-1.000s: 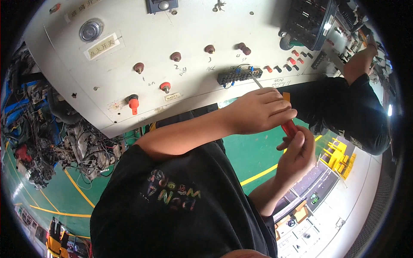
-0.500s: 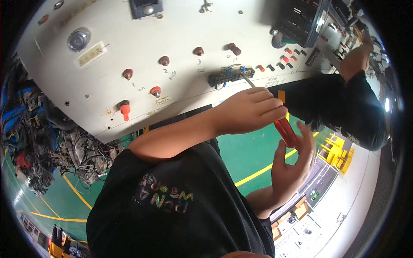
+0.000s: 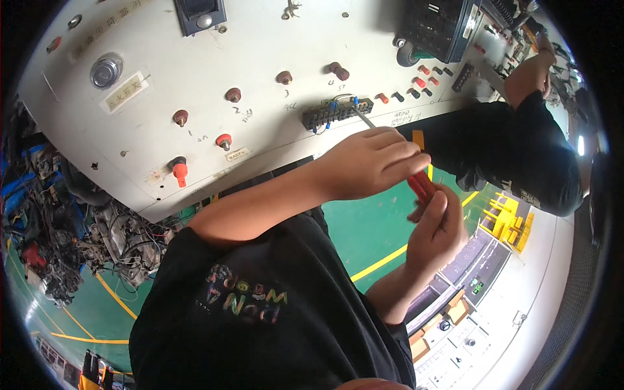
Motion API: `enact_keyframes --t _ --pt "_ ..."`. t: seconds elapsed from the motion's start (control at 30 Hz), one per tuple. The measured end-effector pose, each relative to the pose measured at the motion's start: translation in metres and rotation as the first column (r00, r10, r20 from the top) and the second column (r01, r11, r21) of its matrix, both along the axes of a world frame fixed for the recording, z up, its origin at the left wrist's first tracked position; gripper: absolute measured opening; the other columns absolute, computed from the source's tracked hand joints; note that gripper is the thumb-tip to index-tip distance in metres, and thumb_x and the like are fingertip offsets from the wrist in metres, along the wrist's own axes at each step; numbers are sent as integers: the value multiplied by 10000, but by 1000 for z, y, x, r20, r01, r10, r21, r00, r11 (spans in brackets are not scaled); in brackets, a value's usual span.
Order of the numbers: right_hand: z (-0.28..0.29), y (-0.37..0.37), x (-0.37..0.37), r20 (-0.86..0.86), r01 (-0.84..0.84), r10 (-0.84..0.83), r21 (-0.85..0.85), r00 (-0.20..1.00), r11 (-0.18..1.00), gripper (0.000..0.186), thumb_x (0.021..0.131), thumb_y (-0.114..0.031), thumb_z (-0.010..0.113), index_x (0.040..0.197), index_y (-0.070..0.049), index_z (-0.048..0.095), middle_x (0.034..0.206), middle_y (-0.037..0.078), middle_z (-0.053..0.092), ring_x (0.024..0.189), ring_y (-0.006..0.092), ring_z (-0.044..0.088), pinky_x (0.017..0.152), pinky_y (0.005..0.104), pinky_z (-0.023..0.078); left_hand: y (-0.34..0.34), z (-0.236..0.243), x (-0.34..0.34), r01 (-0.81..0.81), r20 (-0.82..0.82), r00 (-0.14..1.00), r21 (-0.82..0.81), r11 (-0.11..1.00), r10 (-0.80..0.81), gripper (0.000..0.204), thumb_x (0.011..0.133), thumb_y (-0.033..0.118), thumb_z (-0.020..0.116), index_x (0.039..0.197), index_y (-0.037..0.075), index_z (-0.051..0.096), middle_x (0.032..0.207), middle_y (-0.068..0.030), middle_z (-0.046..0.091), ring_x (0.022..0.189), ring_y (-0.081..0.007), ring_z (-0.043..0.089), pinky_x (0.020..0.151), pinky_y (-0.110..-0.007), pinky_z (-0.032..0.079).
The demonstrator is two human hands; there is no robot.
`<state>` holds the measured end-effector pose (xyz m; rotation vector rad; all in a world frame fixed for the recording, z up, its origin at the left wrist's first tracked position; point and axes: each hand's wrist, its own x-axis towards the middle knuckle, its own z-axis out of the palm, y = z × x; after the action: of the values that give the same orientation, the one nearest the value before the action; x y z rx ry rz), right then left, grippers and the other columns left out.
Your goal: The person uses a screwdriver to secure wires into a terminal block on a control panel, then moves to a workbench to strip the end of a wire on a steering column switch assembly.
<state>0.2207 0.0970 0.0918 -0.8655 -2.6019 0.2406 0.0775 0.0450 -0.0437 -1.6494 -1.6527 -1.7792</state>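
A screwdriver with a red see-through handle [image 3: 421, 186] slants up to a black terminal block [image 3: 317, 119] on the white panel. Its metal shaft [image 3: 365, 119] meets the block near the right end, beside a blue wire terminal. My left hand [image 3: 380, 162] is wrapped round the upper handle and the start of the shaft. Lower down, my right hand [image 3: 439, 227] has its fingers closed about the butt of the handle. Thin wires with blue ends loop over the block. The very tip of the blade is too small to make out.
The white panel [image 3: 273, 117] carries red and black sockets and knobs [image 3: 285, 78]. A black box [image 3: 435, 32] is at its upper right. Another person's hand [image 3: 528, 79] and black sleeve are on the right. Tangled engine parts and wiring [image 3: 117, 227] lie left, above a green floor [image 3: 364, 224].
My right hand has gone from open beside the handle to closed on its end. My left hand keeps its hold. The whole scene has shifted slightly left.
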Motion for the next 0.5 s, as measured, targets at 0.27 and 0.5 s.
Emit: enact_keyframes --t 0.27,0.5 --pt "0 1 0 82 -241 226 294 971 925 264 1063 -233 633 1190 -16 715 915 132 747 710 189 728 562 278 533 -3 3 -2 27 -25 999 -64 998 -29 396 921 92 697 1311 96 624 1110 -68 699 1052 -261 703 918 -356 600" --pt "2 1 -6 -52 -136 150 209 987 969 285 969 -79 731 1239 13 736 785 116 740 626 177 693 535 263 522 -2 -1 -3 77 -38 996 -20 997 -77 472 921 88 699 1378 97 585 1119 -77 698 1058 -264 701 915 -367 600"
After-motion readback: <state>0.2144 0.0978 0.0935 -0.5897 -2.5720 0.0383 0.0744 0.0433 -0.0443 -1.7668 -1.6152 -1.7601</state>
